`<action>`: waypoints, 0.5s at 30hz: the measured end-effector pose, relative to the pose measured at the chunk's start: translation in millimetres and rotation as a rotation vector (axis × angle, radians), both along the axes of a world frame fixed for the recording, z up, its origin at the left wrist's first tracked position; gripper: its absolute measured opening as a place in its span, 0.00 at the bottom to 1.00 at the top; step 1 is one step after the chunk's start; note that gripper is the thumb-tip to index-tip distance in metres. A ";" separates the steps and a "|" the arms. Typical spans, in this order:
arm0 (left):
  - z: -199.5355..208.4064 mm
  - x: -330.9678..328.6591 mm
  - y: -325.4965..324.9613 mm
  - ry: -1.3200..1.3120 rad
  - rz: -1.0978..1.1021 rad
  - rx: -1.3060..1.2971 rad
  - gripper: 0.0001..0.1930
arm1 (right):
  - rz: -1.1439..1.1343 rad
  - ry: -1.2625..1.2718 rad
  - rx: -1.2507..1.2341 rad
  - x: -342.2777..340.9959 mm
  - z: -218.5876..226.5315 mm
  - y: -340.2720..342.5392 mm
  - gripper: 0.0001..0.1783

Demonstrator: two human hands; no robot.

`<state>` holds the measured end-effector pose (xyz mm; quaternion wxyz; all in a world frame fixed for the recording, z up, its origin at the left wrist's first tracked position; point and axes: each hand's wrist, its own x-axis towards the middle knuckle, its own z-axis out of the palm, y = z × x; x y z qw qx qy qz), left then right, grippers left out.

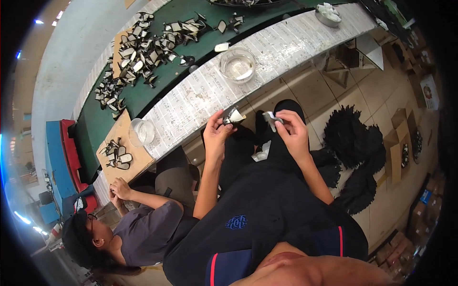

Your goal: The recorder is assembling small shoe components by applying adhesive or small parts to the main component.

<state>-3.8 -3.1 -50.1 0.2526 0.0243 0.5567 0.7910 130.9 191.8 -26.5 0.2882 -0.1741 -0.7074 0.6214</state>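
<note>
In front of me, over my lap, my left hand [216,136] pinches a small black piece with a white face [234,115], which looks like a shoe heel. To the right, my right hand [294,134] grips a thin greyish-white piece [272,117] between thumb and fingers; its kind is unclear. The two held things are apart. Ahead of my hands, a clear round bowl [237,65] with liquid and a white piece in it stands on the paper-covered ledge [191,104]. A white block [222,47] lies just beyond it.
Many black-and-white pieces [138,57] lie heaped on the green conveyor belt [164,86]. A metal bowl of white pieces [328,15] stands far right. At left, a co-worker [148,229] sits by a cardboard sheet [124,125] with similar pieces. Black rags [355,143] lie on the floor.
</note>
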 end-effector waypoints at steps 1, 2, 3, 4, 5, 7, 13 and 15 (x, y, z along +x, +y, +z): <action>-0.7 4.6 -1.5 -0.011 0.003 -0.004 0.23 | 0.028 0.014 0.079 -3.2 10.1 -2.3 0.11; 1.7 9.5 -3.2 -0.031 -0.035 0.003 0.23 | 0.056 0.015 0.170 -5.5 17.0 -4.6 0.12; 1.9 14.0 -4.9 -0.052 -0.072 0.012 0.23 | 0.086 0.026 0.247 -6.9 29.6 -7.4 0.13; 0.1 16.4 -6.1 -0.073 -0.088 0.039 0.23 | 0.110 0.049 0.361 -8.1 36.2 -9.4 0.13; -1.2 19.1 -7.1 -0.085 -0.083 0.039 0.23 | 0.134 0.072 0.476 -8.9 40.7 -11.7 0.13; -0.6 24.0 -7.8 -0.156 -0.138 0.123 0.24 | 0.183 0.090 0.510 -8.0 44.0 -19.0 0.14; 7.5 35.6 -3.7 -0.206 -0.117 0.183 0.22 | 0.222 0.099 0.653 -2.4 48.8 -30.2 0.17; 8.0 36.9 -2.9 -0.205 -0.113 0.196 0.22 | 0.194 0.140 0.738 -2.9 51.0 -31.5 0.18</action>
